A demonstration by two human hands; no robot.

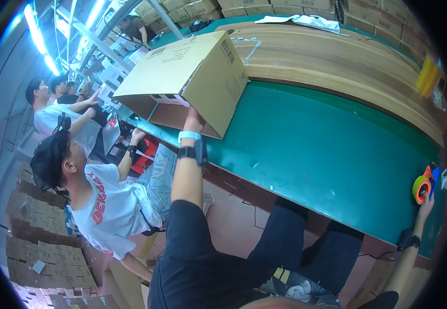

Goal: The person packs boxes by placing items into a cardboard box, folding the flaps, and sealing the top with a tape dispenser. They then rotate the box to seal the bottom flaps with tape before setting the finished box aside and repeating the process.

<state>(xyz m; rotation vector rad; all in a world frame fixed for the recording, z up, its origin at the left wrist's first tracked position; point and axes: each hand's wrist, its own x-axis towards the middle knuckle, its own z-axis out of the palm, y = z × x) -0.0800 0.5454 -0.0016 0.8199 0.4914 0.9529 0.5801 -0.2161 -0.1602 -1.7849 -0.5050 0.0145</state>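
Observation:
A large cardboard box (174,67) lies on the green table (305,139) with its mouth facing my side. My left hand (193,119) reaches into that mouth by the right wall; its fingers are hidden inside. Near it, under the box's upper edge, a white printed surface with dark squares (169,99) shows. Far to the right, my right hand (426,203) is closed on a tape dispenser (431,177), orange and blue, carrying a yellow-green roll of tape (420,188). The dispenser is at the table's right end.
Behind the green surface runs a raised wooden board (326,56), with a white sheet (305,21) beyond it. Yellow tape rolls (429,76) stand at the far right. A co-worker in a white shirt (111,206) is close on my left. Stacked cartons (48,252) fill the lower left.

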